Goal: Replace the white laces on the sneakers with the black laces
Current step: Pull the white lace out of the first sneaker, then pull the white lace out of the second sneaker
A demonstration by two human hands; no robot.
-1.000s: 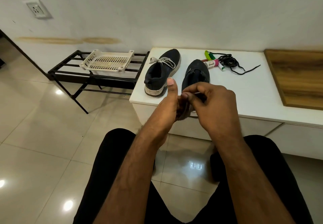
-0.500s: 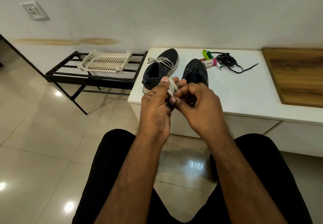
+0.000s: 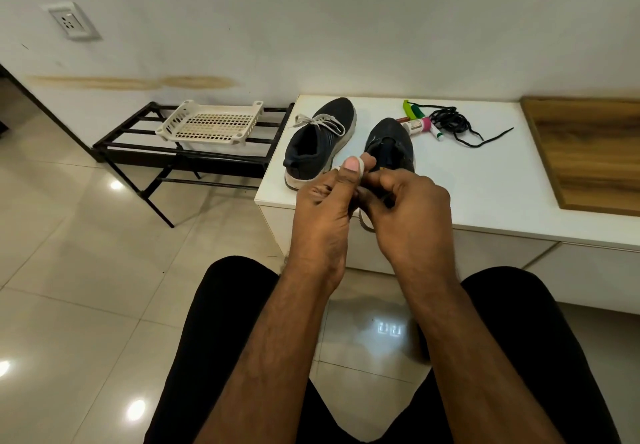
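Head view shows the job roughly a quarter done, by my reckoning: the right sneaker [image 3: 389, 142] on the white counter [image 3: 485, 180] looks stripped of its lace, and both hands, left hand [image 3: 323, 208] and right hand [image 3: 408, 208], are curled round a removed white lace [image 3: 360, 166] that loops over the left thumb. At ten o'clock from the hands the left sneaker [image 3: 318, 139] keeps its white lace tied. The black laces [image 3: 450, 121] lie untouched in a heap at one o'clock, so no black threading has begun.
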